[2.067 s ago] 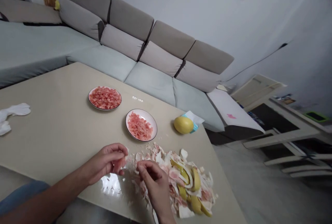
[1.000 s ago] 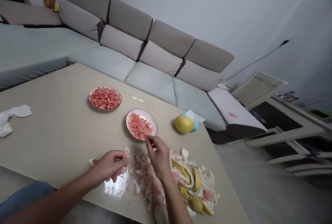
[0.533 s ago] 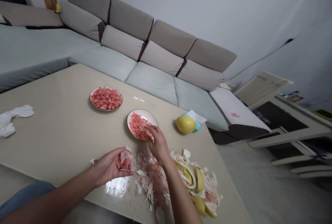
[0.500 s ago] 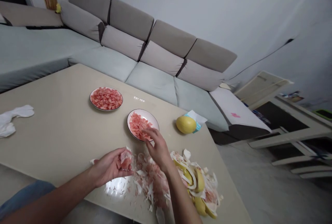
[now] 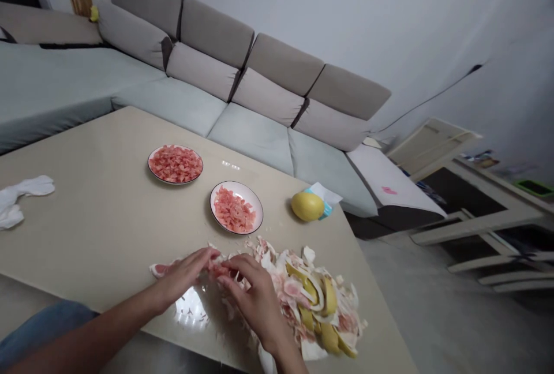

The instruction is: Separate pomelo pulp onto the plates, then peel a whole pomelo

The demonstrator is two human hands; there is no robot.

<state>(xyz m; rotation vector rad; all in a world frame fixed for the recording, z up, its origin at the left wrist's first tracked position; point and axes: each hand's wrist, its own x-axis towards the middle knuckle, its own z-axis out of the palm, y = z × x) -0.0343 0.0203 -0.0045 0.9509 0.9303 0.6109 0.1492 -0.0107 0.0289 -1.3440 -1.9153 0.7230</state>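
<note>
Change over the last half second: the right hand (image 5: 255,290) shifts from above the near plate, a round white dish with a dark rim (image 5: 253,195), to the torn piece of pink fruit flesh (image 5: 214,269) at the left hand (image 5: 186,276).

Hands: left has its fingers together, curved over the piece, and has hold of it. Right is part-open, thumb and forefinger tips at the piece's other side; whether they pinch it, cannot tell.

Piece location: between the two hands, above the cream tabletop (image 5: 99,206), left of a heap of yellow rind and white pith (image 5: 322,299). A pink segment with white membrane (image 5: 161,270) lies just behind the left hand.

Loose pink flesh (image 5: 234,212) leaves part of the near plate bare; the far plate (image 5: 184,182) is heaped.

Judgement: the work is back at pulling flesh apart, away from plating.
</note>
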